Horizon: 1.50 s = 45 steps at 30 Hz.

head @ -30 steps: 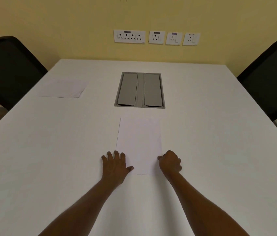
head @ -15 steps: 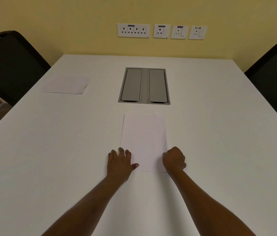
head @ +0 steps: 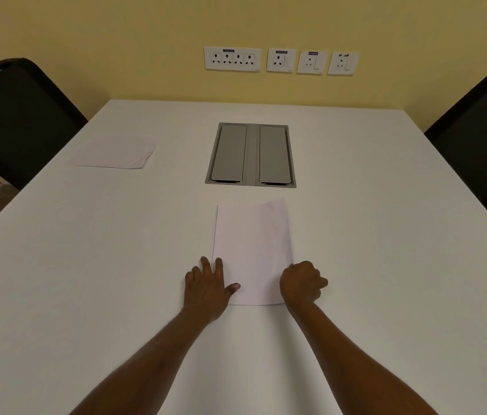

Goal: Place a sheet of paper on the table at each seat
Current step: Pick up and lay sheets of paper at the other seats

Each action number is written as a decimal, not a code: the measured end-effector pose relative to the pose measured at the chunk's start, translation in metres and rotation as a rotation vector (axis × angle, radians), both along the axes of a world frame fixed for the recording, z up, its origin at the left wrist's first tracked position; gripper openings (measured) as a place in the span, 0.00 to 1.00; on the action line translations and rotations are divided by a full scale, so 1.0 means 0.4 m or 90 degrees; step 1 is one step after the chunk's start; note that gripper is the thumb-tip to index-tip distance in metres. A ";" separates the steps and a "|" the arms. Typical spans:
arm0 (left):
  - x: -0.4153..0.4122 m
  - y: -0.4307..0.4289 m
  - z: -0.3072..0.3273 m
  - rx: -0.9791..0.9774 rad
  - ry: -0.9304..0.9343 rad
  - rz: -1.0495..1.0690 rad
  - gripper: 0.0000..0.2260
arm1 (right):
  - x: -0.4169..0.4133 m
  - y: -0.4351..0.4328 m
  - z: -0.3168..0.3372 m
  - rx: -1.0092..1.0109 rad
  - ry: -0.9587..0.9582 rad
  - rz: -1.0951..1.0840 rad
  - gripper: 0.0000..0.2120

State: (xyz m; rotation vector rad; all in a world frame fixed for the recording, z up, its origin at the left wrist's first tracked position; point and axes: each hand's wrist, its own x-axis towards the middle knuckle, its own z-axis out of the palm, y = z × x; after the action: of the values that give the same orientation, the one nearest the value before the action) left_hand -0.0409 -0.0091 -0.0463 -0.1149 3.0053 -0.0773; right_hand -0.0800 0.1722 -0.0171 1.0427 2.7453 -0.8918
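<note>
— Item, stack of paper (head: 252, 250): flat on white table (head: 385, 250), just short of grey cable box (head: 250, 155). Change?
— Far right corner now lifted off the stack; flat half a second ago. Top sheet apparently peeling free.
— Left hand (head: 206, 287)?
— Spread flat, fingers (head: 218, 265) pressing stack's near left edge.
— Right hand (head: 302, 284)?
— Curled at near right edge, apparently pinching the top sheet; contact hidden.
— Placed so far?
— One sheet (head: 113, 152) by left chair (head: 11, 121). Right chair (head: 481, 136): none yet, probably next.
</note>
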 end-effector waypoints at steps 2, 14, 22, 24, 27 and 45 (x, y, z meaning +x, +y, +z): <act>-0.001 0.001 0.002 0.000 0.005 0.004 0.36 | 0.000 0.002 0.002 -0.036 0.012 -0.010 0.11; 0.001 0.000 -0.003 -0.003 0.011 0.008 0.34 | 0.020 0.004 0.022 -0.132 0.055 -0.043 0.11; -0.001 -0.001 -0.006 0.010 0.022 0.020 0.34 | 0.022 0.006 0.032 -0.197 0.126 -0.039 0.08; -0.003 0.001 0.001 0.016 0.025 0.044 0.34 | 0.033 0.002 0.046 -0.223 0.177 -0.050 0.08; -0.008 0.003 0.026 0.043 0.047 0.087 0.32 | 0.054 -0.002 0.074 -0.244 0.243 -0.046 0.08; 0.117 -0.173 0.269 0.829 0.131 0.410 0.07 | 0.348 -0.098 0.209 -0.426 0.327 -0.109 0.03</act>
State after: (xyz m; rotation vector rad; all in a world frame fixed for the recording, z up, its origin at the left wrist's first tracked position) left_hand 0.0059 -0.0781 0.0613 -0.9001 2.3794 1.8909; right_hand 0.0592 0.1332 0.0666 1.0056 2.3548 -2.1596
